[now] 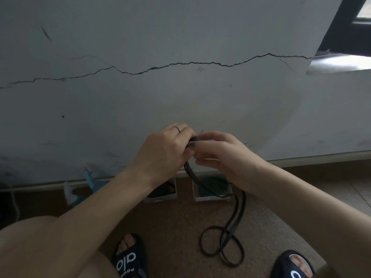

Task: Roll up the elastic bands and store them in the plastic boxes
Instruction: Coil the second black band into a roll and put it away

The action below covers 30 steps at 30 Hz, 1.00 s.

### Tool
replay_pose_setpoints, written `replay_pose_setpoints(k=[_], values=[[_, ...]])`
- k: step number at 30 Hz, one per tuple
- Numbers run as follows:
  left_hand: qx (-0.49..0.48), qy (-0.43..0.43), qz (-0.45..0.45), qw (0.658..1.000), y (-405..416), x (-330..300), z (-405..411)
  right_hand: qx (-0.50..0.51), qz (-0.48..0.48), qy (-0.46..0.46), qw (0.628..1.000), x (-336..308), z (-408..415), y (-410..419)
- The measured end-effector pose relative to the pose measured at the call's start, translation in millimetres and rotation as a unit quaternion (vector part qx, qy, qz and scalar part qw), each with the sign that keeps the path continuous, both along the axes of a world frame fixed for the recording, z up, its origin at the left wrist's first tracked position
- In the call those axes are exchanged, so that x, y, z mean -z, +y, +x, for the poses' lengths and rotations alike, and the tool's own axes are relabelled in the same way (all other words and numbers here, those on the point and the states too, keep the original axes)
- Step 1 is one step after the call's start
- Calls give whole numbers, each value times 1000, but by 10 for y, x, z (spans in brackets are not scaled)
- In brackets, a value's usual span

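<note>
Two hands meet above the plastic boxes: left hand and right hand both pinch the coiled start of a black elastic band. Band's loose length hangs down past the right-hand plastic box, which holds a green roll, and loops on the floor in front of it. Left-hand plastic box sits beside it, against the cracked wall.

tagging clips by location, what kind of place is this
Probably a room in a home, on the floor by a wall: a cracked painted wall, a brown floor, a window corner, and slippers on the person's feet.
</note>
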<state>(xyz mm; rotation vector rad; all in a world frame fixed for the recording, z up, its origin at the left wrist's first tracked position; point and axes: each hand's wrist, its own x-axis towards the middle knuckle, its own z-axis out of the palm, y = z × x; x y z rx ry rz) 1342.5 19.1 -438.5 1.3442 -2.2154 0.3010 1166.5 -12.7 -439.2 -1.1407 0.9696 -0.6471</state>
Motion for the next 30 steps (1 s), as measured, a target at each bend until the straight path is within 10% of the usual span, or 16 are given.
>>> replay_pose_setpoints(k=[5, 14, 21, 30], values=[[33, -9, -3, 999, -19, 13, -11, 74, -26, 18, 997, 35, -25, -10], [-1, 227, 92, 970, 37, -5, -71, 19, 75, -144, 987, -26, -104, 7], [10, 40, 46, 998, -15, -1, 36, 45, -52, 33, 997, 15, -74, -5], [20, 6, -11, 1000, -36, -21, 23, 97, 17, -56, 994, 20, -64, 15]])
